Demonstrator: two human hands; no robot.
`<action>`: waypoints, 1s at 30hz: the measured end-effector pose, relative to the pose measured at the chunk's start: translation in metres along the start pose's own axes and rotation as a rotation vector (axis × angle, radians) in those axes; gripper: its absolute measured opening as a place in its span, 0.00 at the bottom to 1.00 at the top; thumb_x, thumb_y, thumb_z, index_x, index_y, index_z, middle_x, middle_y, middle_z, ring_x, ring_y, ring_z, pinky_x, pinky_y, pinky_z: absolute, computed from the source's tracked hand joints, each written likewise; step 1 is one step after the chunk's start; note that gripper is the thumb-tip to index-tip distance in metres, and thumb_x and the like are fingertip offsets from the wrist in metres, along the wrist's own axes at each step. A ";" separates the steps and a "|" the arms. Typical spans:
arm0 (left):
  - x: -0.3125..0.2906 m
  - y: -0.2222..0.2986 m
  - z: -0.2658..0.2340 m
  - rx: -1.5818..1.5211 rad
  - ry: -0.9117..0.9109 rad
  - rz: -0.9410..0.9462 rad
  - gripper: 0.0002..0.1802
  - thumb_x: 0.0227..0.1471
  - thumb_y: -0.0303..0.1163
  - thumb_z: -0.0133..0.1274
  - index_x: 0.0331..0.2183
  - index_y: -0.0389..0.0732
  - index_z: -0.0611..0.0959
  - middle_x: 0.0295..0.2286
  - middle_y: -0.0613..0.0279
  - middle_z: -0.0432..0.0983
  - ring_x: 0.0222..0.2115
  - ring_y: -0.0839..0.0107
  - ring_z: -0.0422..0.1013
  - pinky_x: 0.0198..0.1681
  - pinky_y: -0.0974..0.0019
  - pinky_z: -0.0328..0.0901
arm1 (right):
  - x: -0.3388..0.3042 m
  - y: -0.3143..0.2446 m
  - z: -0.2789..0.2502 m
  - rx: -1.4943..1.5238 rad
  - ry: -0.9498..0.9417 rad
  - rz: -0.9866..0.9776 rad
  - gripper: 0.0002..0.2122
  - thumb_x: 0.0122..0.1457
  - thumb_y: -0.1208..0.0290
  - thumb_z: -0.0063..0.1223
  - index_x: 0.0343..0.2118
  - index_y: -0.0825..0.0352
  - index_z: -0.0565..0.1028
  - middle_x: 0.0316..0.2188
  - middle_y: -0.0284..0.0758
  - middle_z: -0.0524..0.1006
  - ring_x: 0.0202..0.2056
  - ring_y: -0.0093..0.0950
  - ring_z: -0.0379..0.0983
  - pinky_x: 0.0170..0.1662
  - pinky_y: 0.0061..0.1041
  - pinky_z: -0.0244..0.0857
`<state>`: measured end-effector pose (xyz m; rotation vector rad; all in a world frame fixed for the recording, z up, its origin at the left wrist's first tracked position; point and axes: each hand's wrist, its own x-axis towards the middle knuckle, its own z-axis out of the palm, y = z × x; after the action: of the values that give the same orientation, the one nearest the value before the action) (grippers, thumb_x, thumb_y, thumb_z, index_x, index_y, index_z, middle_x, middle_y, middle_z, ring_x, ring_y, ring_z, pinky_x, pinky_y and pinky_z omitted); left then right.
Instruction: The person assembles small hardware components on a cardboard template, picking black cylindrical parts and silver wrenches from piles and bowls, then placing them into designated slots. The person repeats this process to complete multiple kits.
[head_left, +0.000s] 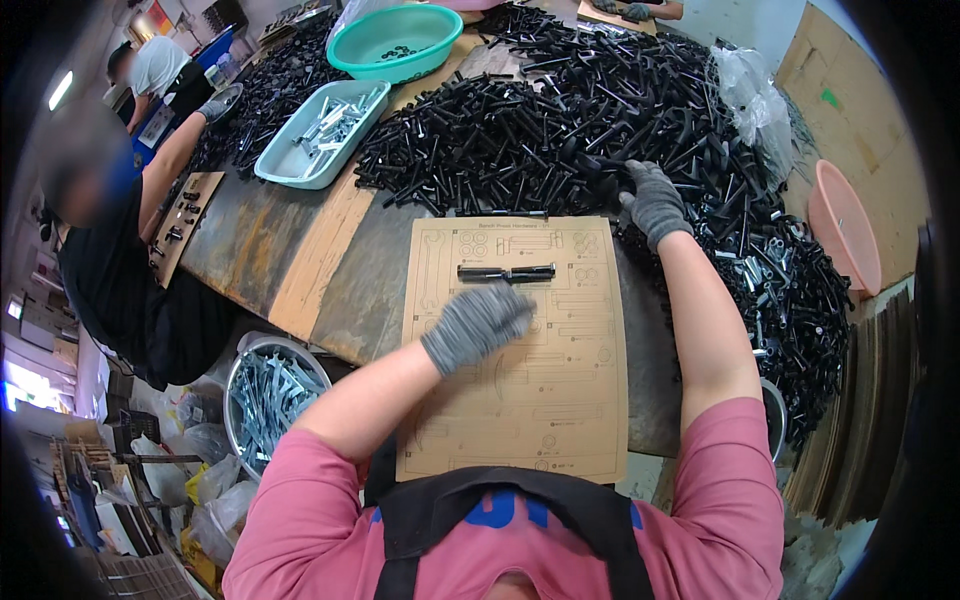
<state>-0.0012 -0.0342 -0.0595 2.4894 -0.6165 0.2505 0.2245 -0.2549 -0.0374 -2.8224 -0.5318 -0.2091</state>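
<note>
A brown cardboard sheet [470,420] printed with hardware outlines lies on the table before me. Across its upper part rest black bolts [507,273], end to end. Just below them is my left hand [482,325] in a grey knit glove, its fingers curled together; whether something is inside them is hidden. My right hand [656,205], gloved the same way, is at the near edge of a big heap of black bolts [520,130]. Its thumb and fingers are apart, and I see nothing held. Another dark rod [510,214] lies along the sheet's top edge.
Beyond the sheet stand a pale blue tray [268,165] of silvery tubes and a green basin [345,50]. A metal bowl [235,410] of flat metal pieces is at lower left. A pink basin [845,230] leans at right. A co-worker [120,270] sits at left.
</note>
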 end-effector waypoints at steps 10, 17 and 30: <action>-0.001 0.006 0.019 0.041 -0.194 -0.127 0.12 0.46 0.38 0.48 0.34 0.46 0.78 0.26 0.56 0.72 0.27 0.58 0.70 0.31 0.59 0.65 | 0.044 -0.026 0.009 -0.192 -0.165 -0.005 0.29 0.40 0.55 0.59 0.48 0.55 0.67 0.49 0.38 0.64 0.51 0.35 0.60 0.51 0.36 0.56; -0.001 0.008 0.018 0.016 -0.196 -0.148 0.11 0.46 0.38 0.49 0.34 0.46 0.78 0.25 0.56 0.71 0.26 0.57 0.70 0.30 0.59 0.65 | 0.054 0.022 0.019 0.282 -0.137 -0.067 0.12 0.49 0.74 0.51 0.38 0.62 0.71 0.37 0.40 0.73 0.41 0.37 0.69 0.45 0.31 0.61; -0.003 0.005 0.022 -0.013 -0.148 -0.129 0.13 0.47 0.39 0.46 0.31 0.42 0.78 0.23 0.57 0.70 0.24 0.59 0.69 0.28 0.60 0.65 | 0.070 0.001 0.005 0.072 -0.051 -0.255 0.18 0.44 0.80 0.50 0.41 0.59 0.69 0.38 0.41 0.70 0.41 0.39 0.68 0.43 0.31 0.64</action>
<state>-0.0048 -0.0488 -0.0763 2.5389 -0.5115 0.0129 0.2899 -0.2302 -0.0294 -2.6908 -0.8932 -0.1633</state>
